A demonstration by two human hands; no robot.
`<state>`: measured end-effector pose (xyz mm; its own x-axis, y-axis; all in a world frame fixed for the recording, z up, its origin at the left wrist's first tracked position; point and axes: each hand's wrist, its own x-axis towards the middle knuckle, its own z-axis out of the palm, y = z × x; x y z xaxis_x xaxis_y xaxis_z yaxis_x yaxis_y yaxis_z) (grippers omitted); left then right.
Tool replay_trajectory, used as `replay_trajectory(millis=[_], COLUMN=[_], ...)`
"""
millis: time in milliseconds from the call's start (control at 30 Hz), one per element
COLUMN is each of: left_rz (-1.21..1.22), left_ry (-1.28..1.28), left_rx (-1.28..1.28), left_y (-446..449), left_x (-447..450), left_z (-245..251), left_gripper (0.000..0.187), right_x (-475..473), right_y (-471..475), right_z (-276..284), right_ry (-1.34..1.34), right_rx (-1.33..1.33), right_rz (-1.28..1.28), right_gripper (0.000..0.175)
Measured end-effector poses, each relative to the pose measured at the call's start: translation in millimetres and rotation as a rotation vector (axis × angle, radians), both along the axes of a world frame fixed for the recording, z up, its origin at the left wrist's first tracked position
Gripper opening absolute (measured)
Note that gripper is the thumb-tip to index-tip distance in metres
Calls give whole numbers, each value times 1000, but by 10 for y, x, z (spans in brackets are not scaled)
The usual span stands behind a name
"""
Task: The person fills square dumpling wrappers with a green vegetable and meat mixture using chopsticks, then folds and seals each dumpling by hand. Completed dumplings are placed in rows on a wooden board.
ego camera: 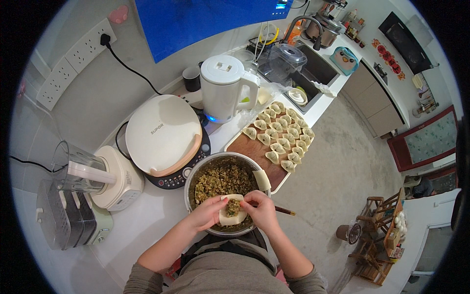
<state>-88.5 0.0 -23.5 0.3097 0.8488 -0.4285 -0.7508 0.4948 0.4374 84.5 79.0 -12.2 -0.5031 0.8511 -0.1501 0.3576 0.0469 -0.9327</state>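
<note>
Over a steel bowl point(188, 183) of chopped filling point(224, 176), my left hand point(208, 213) and my right hand point(261, 210) hold one dough wrapper point(229, 219) between them, with a clump of filling point(234, 208) on its middle. The left fingers pinch its left edge; the right thumb and fingers are at its right edge. Another dough wrapper point(261, 180) drapes over the bowl's right rim. From under my right hand a dark stick-like handle point(285, 210) with a brass-coloured end sticks out past the bowl. Rows of folded dumplings point(278, 148) sit on a brown board point(249, 149) behind the bowl.
Left of the bowl stand a round white electric pan point(163, 134), a blender point(117, 180) and a lidded grey-green appliance point(79, 217). A white electric kettle point(222, 88) is behind, beside a plastic bag point(270, 93). The sink point(317, 66) lies beyond the board; a bin point(348, 233) stands on the floor.
</note>
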Motion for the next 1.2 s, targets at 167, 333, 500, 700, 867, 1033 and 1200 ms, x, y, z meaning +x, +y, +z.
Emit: replay_trajectory(millis=[167,333,500,700,867,1033,1200], left_rz=[-91,-50,-28,-42,-27,-8,-24], left_ry=[149,215,250,273,278,269,198], left_rx=[67,137,149,183,169,239,104], left_y=[-28,-27,-48,-48,-47,-60,-73], left_x=[-38,-36,-58,-81,-90,-103,-143], left_z=[85,121,153,142,145,166,123], left_gripper=[44,47,44,42,43,42,38], right_x=[57,56,-22,-119,-138,-179,-196], right_y=[23,74,90,94,100,88,115], right_z=[39,105,193,168,179,246,322], right_ry=[-19,66,266,249,230,41,80], right_rx=[-25,-180,-496,-456,-467,-211,-220], right_rz=[28,98,9,123,113,165,166], right_gripper=[12,14,17,16,18,21,16])
